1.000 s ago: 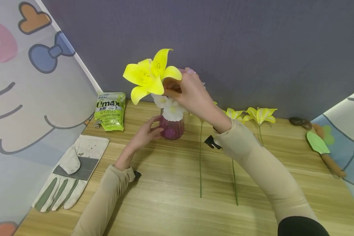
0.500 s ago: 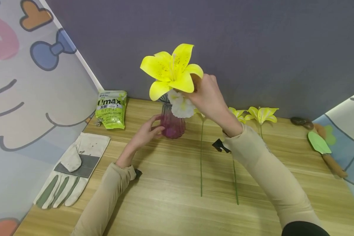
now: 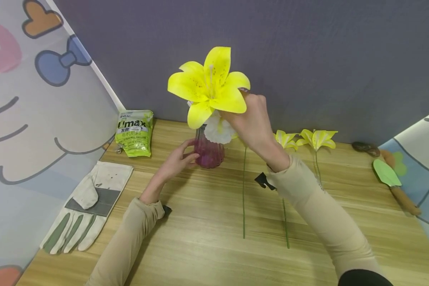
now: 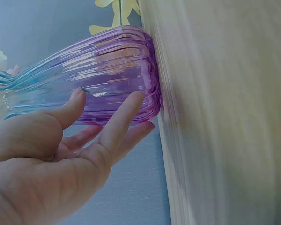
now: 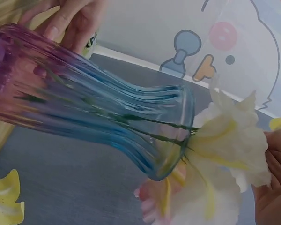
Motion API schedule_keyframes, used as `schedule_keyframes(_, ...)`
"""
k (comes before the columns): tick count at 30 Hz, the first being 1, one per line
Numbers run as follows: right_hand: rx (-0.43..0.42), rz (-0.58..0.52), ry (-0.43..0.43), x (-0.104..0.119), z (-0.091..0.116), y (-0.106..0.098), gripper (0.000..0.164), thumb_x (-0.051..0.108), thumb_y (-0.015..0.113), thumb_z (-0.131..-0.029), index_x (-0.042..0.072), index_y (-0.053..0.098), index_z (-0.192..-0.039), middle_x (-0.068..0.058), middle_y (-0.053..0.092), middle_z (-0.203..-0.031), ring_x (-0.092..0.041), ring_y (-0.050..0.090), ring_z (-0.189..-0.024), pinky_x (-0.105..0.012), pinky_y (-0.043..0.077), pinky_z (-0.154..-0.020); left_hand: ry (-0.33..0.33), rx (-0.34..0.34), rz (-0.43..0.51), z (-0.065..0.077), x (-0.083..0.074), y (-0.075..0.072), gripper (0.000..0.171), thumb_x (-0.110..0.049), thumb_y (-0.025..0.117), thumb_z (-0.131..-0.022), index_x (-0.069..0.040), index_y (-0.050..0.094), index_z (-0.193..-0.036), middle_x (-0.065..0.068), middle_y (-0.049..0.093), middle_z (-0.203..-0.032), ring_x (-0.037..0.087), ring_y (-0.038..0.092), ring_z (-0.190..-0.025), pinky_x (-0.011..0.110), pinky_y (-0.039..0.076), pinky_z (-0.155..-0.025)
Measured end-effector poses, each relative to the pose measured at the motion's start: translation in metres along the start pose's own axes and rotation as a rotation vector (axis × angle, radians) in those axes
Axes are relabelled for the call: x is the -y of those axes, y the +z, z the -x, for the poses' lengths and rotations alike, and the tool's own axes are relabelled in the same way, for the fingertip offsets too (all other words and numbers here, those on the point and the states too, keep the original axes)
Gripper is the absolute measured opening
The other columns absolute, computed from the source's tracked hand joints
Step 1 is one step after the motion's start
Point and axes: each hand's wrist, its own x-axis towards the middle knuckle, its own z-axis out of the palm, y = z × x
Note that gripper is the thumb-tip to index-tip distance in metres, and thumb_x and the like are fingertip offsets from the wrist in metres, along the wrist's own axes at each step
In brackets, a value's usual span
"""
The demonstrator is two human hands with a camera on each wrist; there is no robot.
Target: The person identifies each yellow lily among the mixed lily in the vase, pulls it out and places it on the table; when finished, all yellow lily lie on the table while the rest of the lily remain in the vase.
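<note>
A ribbed glass vase (image 3: 209, 153), purple at its base and blue toward the neck, stands upright on the table. My left hand (image 3: 176, 161) rests against its left side, fingers fairly straight; the left wrist view has the thumb and fingertips at the lower glass. Above the vase, my right hand (image 3: 252, 121) pinches a yellow lily (image 3: 209, 85) just under the bloom, which faces up. That lily's stem is hidden in the head view. White flowers (image 3: 219, 128) lean out of the vase mouth, and the right wrist view shows green stems (image 5: 150, 131) inside the glass, beside a pink flower (image 5: 154, 197).
Several yellow lilies (image 3: 318, 139) on long green stems lie to the right. Farther right are a green trowel (image 3: 387, 173) and a dark stone-like object (image 3: 366, 148). A green fertilizer bag (image 3: 134, 133) and a work glove (image 3: 87, 208) lie left. A grey panel (image 3: 307, 63) stands behind.
My right hand has moved the yellow lily to the right and slightly up, turning its bloom more upright. My left hand stays at the vase.
</note>
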Motion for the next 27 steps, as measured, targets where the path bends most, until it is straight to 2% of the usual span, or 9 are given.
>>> schedule_keyframes(3,-0.030,-0.026,0.035,-0.002,0.003,0.001,0.013,0.010,0.081,-0.097,-0.001,0.076,-0.103,-0.009,0.066,-0.075,-0.017,0.056,-0.064,-0.024,0.044,-0.055,-0.003,0.000,0.000,0.000,0.000,0.000,0.058,0.005,0.055,-0.110,0.007,0.031,-0.162,0.030,0.032,-0.165,0.054,0.055,-0.134,0.047,0.063,-0.102)
schedule_keyframes(5,-0.039,-0.088,0.065,-0.006,0.004,0.001,0.017,0.011,0.082,-0.098,-0.001,0.078,-0.109,-0.008,0.075,-0.083,-0.016,0.065,-0.069,-0.021,0.051,-0.059,-0.005,-0.003,0.004,-0.001,0.001,0.000,0.058,0.006,0.055,-0.109,0.007,0.030,-0.162,0.031,0.032,-0.165,0.054,0.055,-0.134,0.047,0.063,-0.102)
schedule_keyframes(7,-0.054,-0.199,0.086,-0.010,0.004,0.000,0.020,0.009,0.081,-0.098,-0.002,0.077,-0.115,-0.009,0.079,-0.093,-0.016,0.073,-0.077,-0.022,0.061,-0.069,-0.009,-0.006,0.007,0.000,0.001,0.001,0.059,0.006,0.055,-0.109,0.007,0.030,-0.163,0.031,0.031,-0.165,0.054,0.055,-0.134,0.047,0.063,-0.102)
schedule_keyframes(9,-0.075,-0.337,0.089,-0.014,0.004,-0.001,0.014,0.004,0.078,-0.099,-0.003,0.077,-0.111,-0.011,0.080,-0.095,-0.019,0.077,-0.084,-0.028,0.067,-0.080,-0.009,-0.006,0.011,0.000,0.001,0.001,0.059,0.006,0.055,-0.109,0.008,0.030,-0.162,0.031,0.031,-0.164,0.054,0.055,-0.134,0.047,0.062,-0.103)
schedule_keyframes(11,-0.096,-0.468,0.086,-0.018,0.005,-0.001,0.008,-0.002,0.074,-0.100,-0.004,0.076,-0.107,-0.015,0.080,-0.095,-0.024,0.078,-0.087,-0.037,0.068,-0.088,-0.010,-0.006,0.017,0.000,0.002,0.001,0.059,0.007,0.054,-0.109,0.008,0.030,-0.162,0.031,0.031,-0.164,0.054,0.055,-0.135,0.048,0.062,-0.103)
schedule_keyframes(13,-0.118,-0.550,0.099,-0.021,0.006,-0.002,0.004,-0.005,0.071,-0.100,-0.006,0.074,-0.102,-0.016,0.079,-0.092,-0.027,0.078,-0.085,-0.040,0.069,-0.087,-0.009,-0.005,0.020,0.001,0.002,0.001,0.058,0.006,0.054,-0.109,0.008,0.030,-0.162,0.031,0.031,-0.164,0.054,0.054,-0.135,0.048,0.061,-0.104)
schedule_keyframes(18,-0.193,-0.613,0.146,-0.025,0.009,-0.004,0.005,-0.008,0.071,-0.098,-0.005,0.074,-0.095,-0.012,0.079,-0.089,-0.025,0.077,-0.081,-0.035,0.069,-0.080,-0.004,-0.005,0.023,0.001,0.001,0.001,0.058,0.006,0.054,-0.109,0.008,0.030,-0.162,0.031,0.032,-0.163,0.054,0.054,-0.135,0.049,0.061,-0.104)
schedule_keyframes(23,-0.283,-0.615,0.125,-0.028,0.010,-0.004,0.008,-0.011,0.071,-0.097,-0.004,0.073,-0.094,-0.011,0.079,-0.088,-0.024,0.076,-0.080,-0.033,0.069,-0.077,-0.006,-0.003,0.018,0.002,0.000,0.001,0.058,0.006,0.054,-0.109,0.008,0.030,-0.162,0.031,0.032,-0.163,0.054,0.054,-0.135,0.050,0.061,-0.105)
schedule_keyframes(27,-0.380,-0.660,0.111,-0.032,0.009,-0.005,0.008,-0.011,0.072,-0.097,-0.005,0.075,-0.093,-0.012,0.079,-0.086,-0.024,0.076,-0.078,-0.032,0.069,-0.075,-0.006,0.000,0.012,0.001,0.000,0.001,0.058,0.006,0.054,-0.109,0.008,0.030,-0.162,0.031,0.032,-0.163,0.054,0.054,-0.135,0.050,0.061,-0.105)
